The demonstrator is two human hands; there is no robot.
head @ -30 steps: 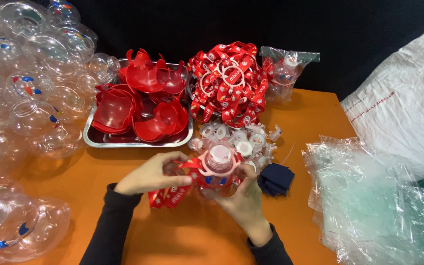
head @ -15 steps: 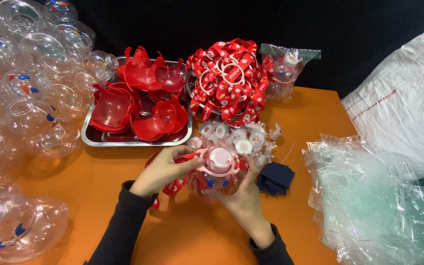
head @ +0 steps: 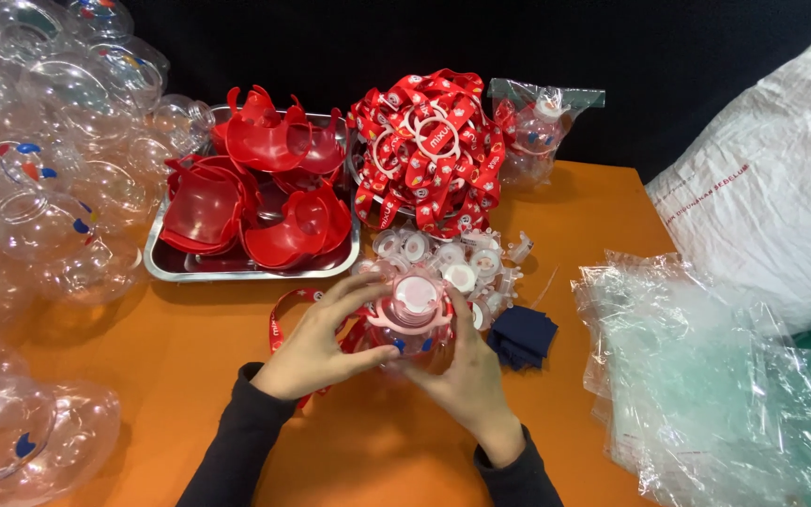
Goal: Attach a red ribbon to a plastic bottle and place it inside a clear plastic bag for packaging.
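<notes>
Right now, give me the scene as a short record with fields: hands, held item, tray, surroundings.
left hand: grips the clear bottle's side
right hand: holds the bottle from the other side
held item: clear plastic bottle with a pink handled cap
tray: metal tray with red plastic shells
behind: red lanyards, white caps
right of hands: dark blue cloth, clear bags

Red shells in a silver tray, red-and-white lanyards, orange table, navy cloth.

Orange table against a black backdrop, evenly lit.
</notes>
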